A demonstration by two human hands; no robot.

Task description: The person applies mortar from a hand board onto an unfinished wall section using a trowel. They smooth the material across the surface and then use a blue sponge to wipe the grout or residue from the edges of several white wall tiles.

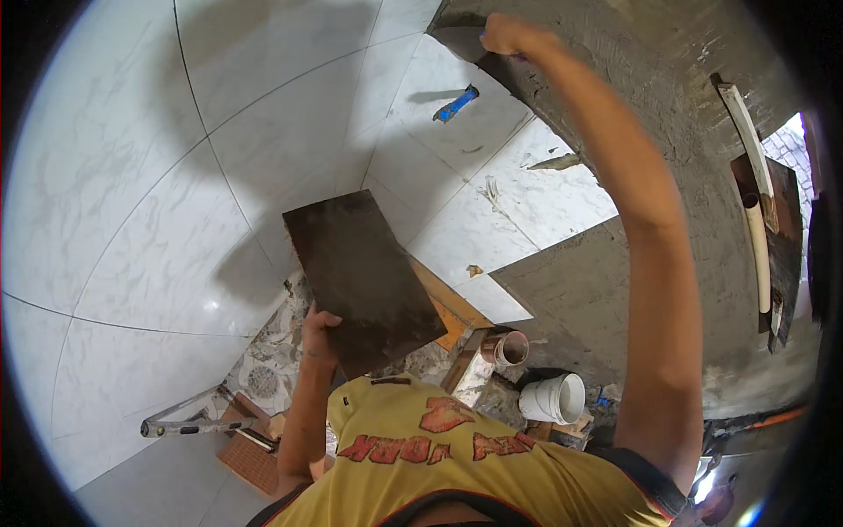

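While left hand [320,336] grips board [364,277] edge, right hand [504,35] well apart, grip unclear

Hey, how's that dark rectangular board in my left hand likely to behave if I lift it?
The dark rectangular board is probably stiff: its edges look straight with only the left hand visibly holding it. It may tip, since most of it extends beyond that grip. Its smeared surface might feel gritty.
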